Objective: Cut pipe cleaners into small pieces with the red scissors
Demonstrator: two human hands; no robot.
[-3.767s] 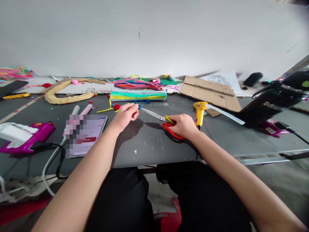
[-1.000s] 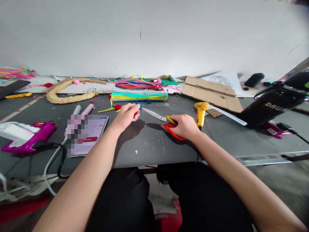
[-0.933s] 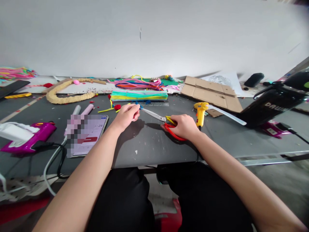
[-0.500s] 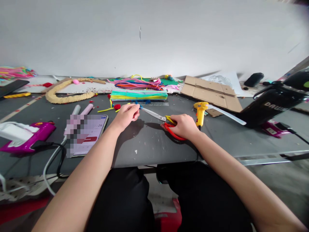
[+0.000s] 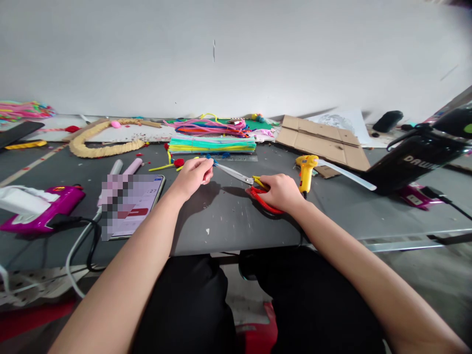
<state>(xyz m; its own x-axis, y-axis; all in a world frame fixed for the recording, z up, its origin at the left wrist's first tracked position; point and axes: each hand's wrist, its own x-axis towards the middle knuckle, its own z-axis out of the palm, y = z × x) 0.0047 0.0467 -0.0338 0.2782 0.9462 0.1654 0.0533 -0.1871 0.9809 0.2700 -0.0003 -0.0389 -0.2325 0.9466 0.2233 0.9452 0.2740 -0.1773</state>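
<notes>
Scuffed grey table (image 5: 228, 221). The right hand (image 5: 282, 192) grips the scissors (image 5: 236, 174) by their red loops; the left hand (image 5: 191, 176) pinches a blue pipe cleaner (image 5: 214, 161) at the blade tips. It looks light and bendy, best held close to the blades. Bundles (image 5: 212, 144) lie beyond.

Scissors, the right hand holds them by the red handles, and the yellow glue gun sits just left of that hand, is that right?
No. The head view shows the glue gun just right of the right hand, not left. That hand does hold the scissors by the red handles.
</notes>
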